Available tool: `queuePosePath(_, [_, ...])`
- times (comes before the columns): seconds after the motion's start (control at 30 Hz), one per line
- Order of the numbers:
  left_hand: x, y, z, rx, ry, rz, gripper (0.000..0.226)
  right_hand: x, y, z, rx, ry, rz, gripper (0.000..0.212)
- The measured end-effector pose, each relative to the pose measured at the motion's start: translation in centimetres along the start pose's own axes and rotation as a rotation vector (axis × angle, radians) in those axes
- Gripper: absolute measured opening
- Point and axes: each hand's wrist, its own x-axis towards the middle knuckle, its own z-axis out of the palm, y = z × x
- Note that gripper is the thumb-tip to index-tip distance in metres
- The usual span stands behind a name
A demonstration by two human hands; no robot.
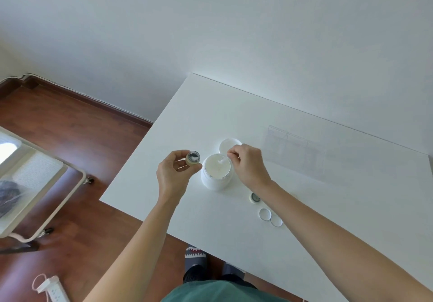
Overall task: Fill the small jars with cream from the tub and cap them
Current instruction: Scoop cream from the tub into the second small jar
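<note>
Left hand [173, 172]: raised above the white table [304, 208], thumb and fingers curled round a small jar [193, 158], which it grips by the sides.
Small jar: open-mouthed, tilted so that the mouth faces up toward the camera; the inside looks dark and glassy, and the body is tan. It sits at the fingertips, just left of the tub and apart from it.
Right hand [248, 163]: fingers pinched together on a thin pale spatula [222, 160], the hand just right of the tub's rim.
Spatula: runs down and left from the pinch into the tub; the tip seems to lie in the cream, though white on white makes the contact hard to judge.
Tub [216, 172]: white, uncapped, standing upright on the table between the two hands, filled with white cream.
Tub lid [228, 146]: round and white, lying flat just beyond the tub, partly behind the right hand's fingers.
Second jar [255, 197]: on the table below the right wrist, open, nearer the person than the tub.
Small caps [270, 217]: two round white ones, lying side by side and touching, nearer still than the second jar.
Clear bag [295, 154]: transparent, flat on the table, beyond and right of the right hand.
</note>
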Motion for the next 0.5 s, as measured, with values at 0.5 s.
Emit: queuePosePath(0.5, [-0.4,-1.0,-1.0,-0.008,-0.031,-0.013,0.039,0.8,0.6,2.8,0.108,-0.118,0.269,0.018])
